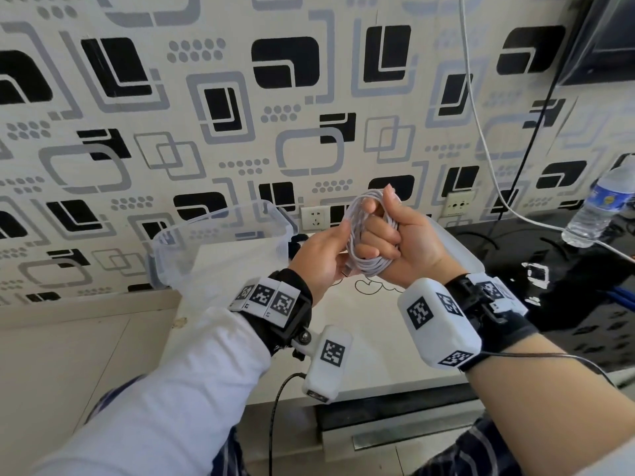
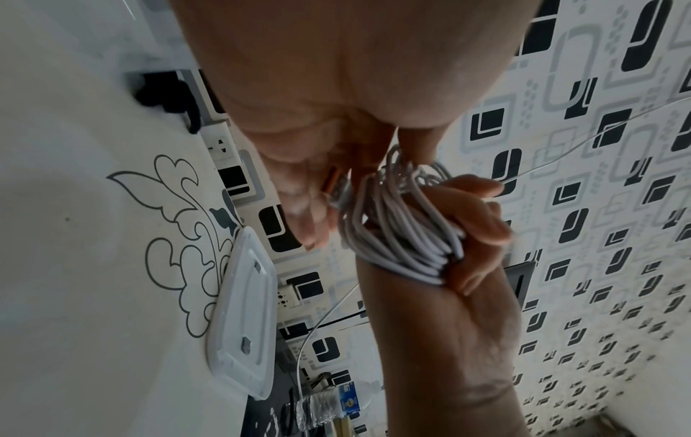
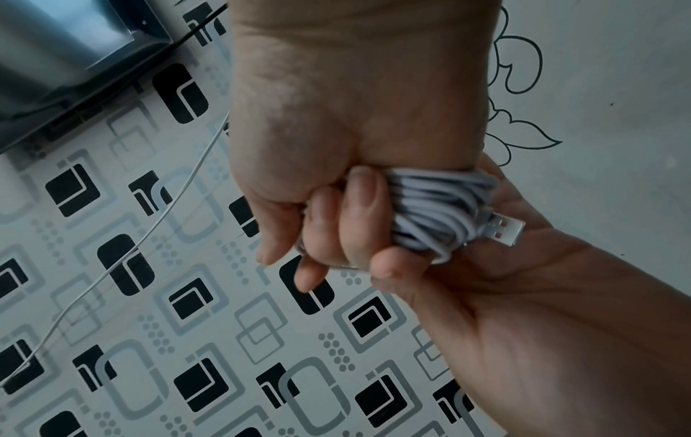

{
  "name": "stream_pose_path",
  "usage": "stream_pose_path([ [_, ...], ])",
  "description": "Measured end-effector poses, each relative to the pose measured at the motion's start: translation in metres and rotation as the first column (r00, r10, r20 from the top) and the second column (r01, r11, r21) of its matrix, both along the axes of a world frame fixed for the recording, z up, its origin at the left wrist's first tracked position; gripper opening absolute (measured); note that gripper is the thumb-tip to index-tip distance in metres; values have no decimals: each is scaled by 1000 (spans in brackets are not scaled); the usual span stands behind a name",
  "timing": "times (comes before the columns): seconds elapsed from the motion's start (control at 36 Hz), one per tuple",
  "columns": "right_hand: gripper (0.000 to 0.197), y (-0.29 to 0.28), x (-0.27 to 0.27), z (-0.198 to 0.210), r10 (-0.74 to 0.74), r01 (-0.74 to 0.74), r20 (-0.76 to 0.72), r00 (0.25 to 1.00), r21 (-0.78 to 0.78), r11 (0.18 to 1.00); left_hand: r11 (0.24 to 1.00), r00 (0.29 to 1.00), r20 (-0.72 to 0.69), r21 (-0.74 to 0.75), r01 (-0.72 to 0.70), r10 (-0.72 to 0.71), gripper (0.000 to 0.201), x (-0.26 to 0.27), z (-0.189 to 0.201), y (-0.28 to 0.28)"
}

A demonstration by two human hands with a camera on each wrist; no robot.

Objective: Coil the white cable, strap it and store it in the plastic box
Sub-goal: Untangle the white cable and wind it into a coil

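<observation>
The white cable (image 1: 359, 242) is wound into a coil and held up above the table by both hands. My right hand (image 1: 381, 235) grips it, fingers curled through the loop and thumb pointing up. My left hand (image 1: 335, 245) holds the coil's left side, thumb on the strands. In the left wrist view the cable's USB plug (image 2: 338, 192) lies against my left fingers (image 2: 310, 218). In the right wrist view the USB plug (image 3: 501, 229) sticks out of the coil (image 3: 437, 204) by my left palm. The clear plastic box (image 1: 220, 235) stands open at the back left. A black strap (image 2: 168, 94) lies by the wall.
The box's lid (image 2: 243, 319) lies flat on the white table (image 1: 371, 338) behind my right hand. A water bottle (image 1: 601, 207) stands on the dark surface at the right. Another thin white wire (image 1: 481, 139) hangs down the patterned wall. Wall sockets (image 1: 314, 218) sit behind the hands.
</observation>
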State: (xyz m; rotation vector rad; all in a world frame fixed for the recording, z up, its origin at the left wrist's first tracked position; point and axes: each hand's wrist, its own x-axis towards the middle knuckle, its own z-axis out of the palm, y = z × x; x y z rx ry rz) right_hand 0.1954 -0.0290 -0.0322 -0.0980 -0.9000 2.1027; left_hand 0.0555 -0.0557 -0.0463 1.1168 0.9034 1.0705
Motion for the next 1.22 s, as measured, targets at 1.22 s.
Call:
stream_pose_path([
  [1.22, 41, -2, 3, 1, -155, 159, 51, 987, -83, 984, 998, 985, -168, 30, 47, -41, 37, -3, -1, -6],
])
